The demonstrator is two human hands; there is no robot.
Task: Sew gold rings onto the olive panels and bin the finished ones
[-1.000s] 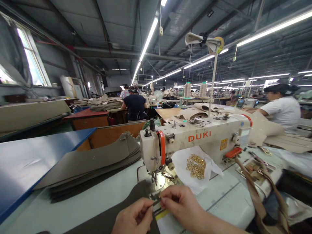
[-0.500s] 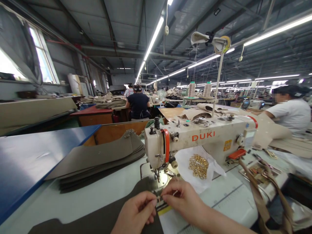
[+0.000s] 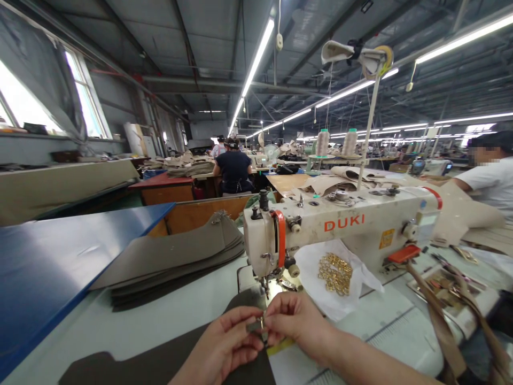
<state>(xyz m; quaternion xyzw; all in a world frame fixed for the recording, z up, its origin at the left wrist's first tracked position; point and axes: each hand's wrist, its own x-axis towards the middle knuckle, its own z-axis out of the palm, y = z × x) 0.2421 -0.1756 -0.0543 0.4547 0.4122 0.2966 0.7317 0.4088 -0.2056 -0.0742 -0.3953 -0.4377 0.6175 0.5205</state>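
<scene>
My left hand [image 3: 228, 345] pinches a small dark strip [image 3: 253, 325] between thumb and fingers, just in front of the sewing machine's needle. My right hand [image 3: 298, 326] meets it from the right, its fingertips closed on a small metal piece [image 3: 262, 322] at the strip's end. Beneath both hands a large dark grey panel [image 3: 160, 350] lies on the pale table and reaches under the presser foot. The white sewing machine [image 3: 344, 224] stands directly beyond. Behind my right hand, gold rings [image 3: 335, 274] are heaped on white paper [image 3: 308, 264].
Stacked dark panels [image 3: 172, 256] lie to the left, beside a blue surface [image 3: 80, 256]. On the right are a tray [image 3: 444, 289] of small parts and hanging brown straps [image 3: 433, 321]. One person [image 3: 233, 168] sits ahead; another [image 3: 492, 182] is at the far right.
The view has shifted slightly left, so the scene sits farther right. My left fingers have moved up with the strip, now more visible, and both hands remain together.
</scene>
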